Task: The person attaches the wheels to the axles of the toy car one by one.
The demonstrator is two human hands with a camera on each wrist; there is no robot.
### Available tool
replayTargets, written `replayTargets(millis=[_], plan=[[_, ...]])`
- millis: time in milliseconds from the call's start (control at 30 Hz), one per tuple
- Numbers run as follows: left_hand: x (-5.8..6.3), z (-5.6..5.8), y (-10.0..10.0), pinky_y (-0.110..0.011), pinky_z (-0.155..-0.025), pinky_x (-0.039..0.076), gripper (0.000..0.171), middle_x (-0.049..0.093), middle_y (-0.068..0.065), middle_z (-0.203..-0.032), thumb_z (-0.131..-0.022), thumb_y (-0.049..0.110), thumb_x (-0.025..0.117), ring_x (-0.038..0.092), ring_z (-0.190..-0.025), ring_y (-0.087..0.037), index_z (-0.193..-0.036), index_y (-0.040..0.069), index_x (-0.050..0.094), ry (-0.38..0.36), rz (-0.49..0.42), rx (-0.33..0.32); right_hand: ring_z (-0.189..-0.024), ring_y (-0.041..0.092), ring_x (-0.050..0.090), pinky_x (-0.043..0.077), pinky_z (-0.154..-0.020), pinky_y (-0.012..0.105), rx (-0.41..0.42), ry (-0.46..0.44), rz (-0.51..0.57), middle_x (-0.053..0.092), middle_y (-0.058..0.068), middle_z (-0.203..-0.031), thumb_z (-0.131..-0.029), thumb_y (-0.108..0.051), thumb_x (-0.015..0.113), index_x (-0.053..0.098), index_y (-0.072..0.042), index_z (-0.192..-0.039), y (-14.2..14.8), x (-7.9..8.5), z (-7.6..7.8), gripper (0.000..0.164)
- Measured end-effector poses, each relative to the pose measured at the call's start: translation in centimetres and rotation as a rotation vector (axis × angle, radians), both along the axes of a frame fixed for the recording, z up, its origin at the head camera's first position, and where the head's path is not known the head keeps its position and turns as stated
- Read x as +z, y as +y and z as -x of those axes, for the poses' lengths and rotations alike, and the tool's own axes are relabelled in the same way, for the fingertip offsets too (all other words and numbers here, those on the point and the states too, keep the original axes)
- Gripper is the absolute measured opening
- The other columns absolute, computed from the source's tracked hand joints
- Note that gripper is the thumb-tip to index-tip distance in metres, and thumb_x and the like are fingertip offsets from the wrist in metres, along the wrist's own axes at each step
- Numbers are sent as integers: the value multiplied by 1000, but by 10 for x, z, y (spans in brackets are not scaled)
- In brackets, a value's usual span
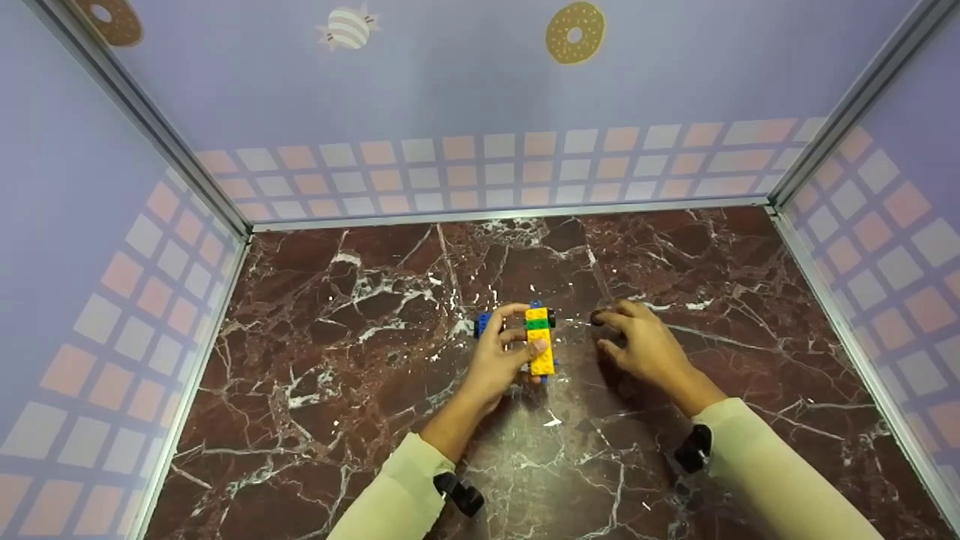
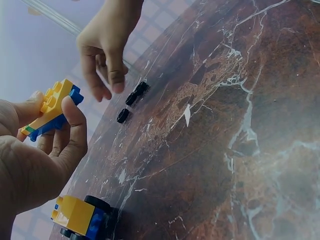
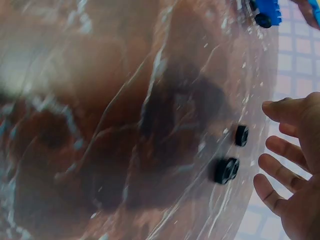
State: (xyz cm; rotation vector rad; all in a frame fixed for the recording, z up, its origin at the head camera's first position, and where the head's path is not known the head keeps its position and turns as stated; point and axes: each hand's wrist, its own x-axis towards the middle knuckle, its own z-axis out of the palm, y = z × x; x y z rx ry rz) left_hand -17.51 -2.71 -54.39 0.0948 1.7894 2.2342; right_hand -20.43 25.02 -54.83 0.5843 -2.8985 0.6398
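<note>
My left hand [image 1: 491, 360] grips a toy brick car body [image 1: 541, 352], yellow on top with a green brick across it and blue underneath. A black wheel [image 1: 552, 318] shows at its far right side in the head view. My right hand [image 1: 649, 345] hovers over the table with loosely bent, spread fingers and nothing between them. Close by its fingertips, several small black toy wheels [image 2: 123, 115] lie on the table. Two of these wheels stand out in the right wrist view, a single wheel [image 3: 242, 135] and a thicker one [image 3: 226, 170].
A second toy brick car [image 2: 75, 215], yellow over blue with black wheels, stands on the table beyond my left hand, which partly hides it in the head view. The dark red marbled table [image 1: 360, 405] is bounded by lilac panels [image 1: 480, 90] at the back and both sides.
</note>
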Motion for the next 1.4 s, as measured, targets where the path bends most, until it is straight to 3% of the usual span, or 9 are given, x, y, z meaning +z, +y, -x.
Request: replayTargets(millis=[433,700,967,1267,1400], plan=[[-1,0,0,-38,-60,69,61,69,-17,-126,-103,8,77,74,-82,-25,-155,20,48,-32,-29,9,-125,50,66,59,-107,67,-25,-6,-52,69,24,-129,-89,-11,87,79,-3,-128,24,-14,-3,40],[-1,-1,1,-35,-59,68,63,69,-18,-128,-103,8,77,75,-84,-26,-157,17,46,-27,-32,14,-122,53,63,58,-107,67,-53,-23,-30,68,27,-131,-90,-9,84,79,-1,-123,30,-19,-1,34],[-2,-3,0,-32,-60,68,66,68,-15,-125,-104,9,76,75,-85,-26,-160,14,42,-12,-50,-5,-121,51,63,60,-98,65,-77,-48,-29,66,22,-123,-95,-7,80,79,-3,-123,31,-21,-2,29],[-2,-3,-1,-33,-62,68,64,68,-16,-127,-104,8,76,75,-86,-26,-161,22,48,-14,-65,-12,-116,50,65,59,-97,65,-97,-37,2,67,19,-115,-93,-1,79,81,-3,-113,32,-23,-3,21],[-3,-3,-2,-34,-63,68,68,69,-16,-126,-103,5,77,75,-86,-26,-162,20,48,-17,-73,-17,-114,50,65,59,-97,66,-99,-41,3,66,18,-111,-94,1,77,80,-4,-112,32,-24,-4,19]])
